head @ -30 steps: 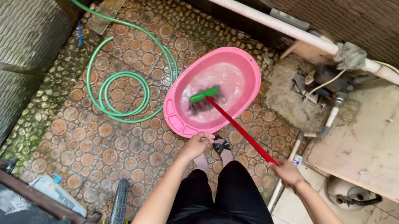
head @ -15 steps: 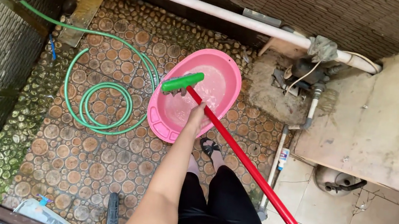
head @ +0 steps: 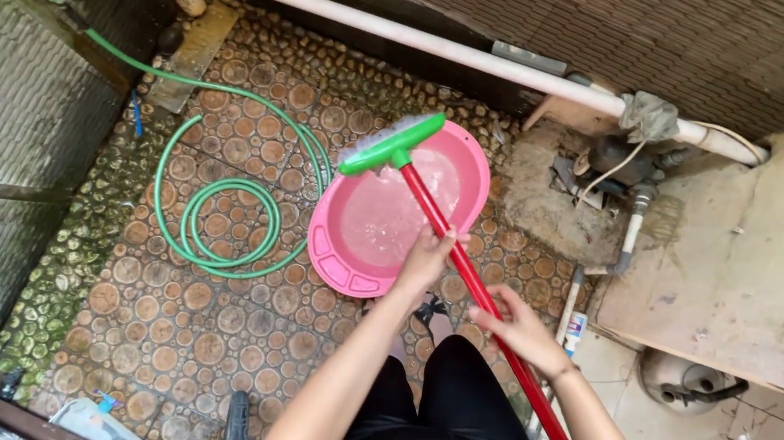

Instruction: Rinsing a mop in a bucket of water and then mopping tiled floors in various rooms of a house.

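While both arms reach forward, left hand and right hand grip the broom handle.

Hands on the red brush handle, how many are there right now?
2. The left hand grips the red handle higher up, just over the pink basin's near rim; the right hand holds it lower down, nearer the body. No other hands are visible.

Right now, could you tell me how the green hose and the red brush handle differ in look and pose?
The green hose lies coiled on the floor, while the red brush handle is straight and lifted at a slant above the pink basin. The hose lies untouched; the handle is held by the left hand and right hand. The hose is green, the handle red. Both are long and thin.
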